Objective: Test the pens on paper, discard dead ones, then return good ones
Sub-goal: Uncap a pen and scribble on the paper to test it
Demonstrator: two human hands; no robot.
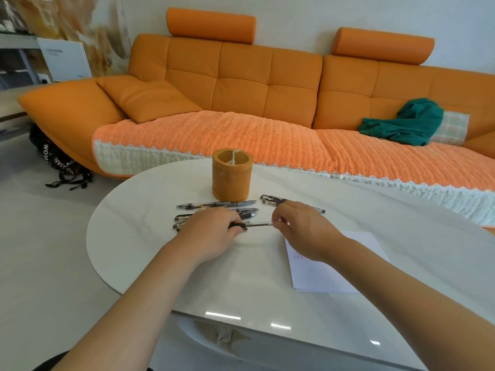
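White desk [150, 245]: left hand [211, 228] and right hand [302, 231] are pinching opposite ends of one pen [258, 224], probably uncapping it to test on the paper [334, 271].

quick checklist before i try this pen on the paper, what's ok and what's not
1. Pen held firmly: ok. The left hand grips the dark end of the pen, and the right hand pinches the other end.
2. Writing tip exposed: cannot tell. Fingers hide both ends.
3. Paper close by: ok. The paper lies flat on the table, below the right forearm.
4. Blank space left: ok. It has only small marks near one corner.
5. Holder ready for good pens: ok. The holder stands upright behind the loose pens.
6. Place for dead pens: cannot tell. No bin is in view.
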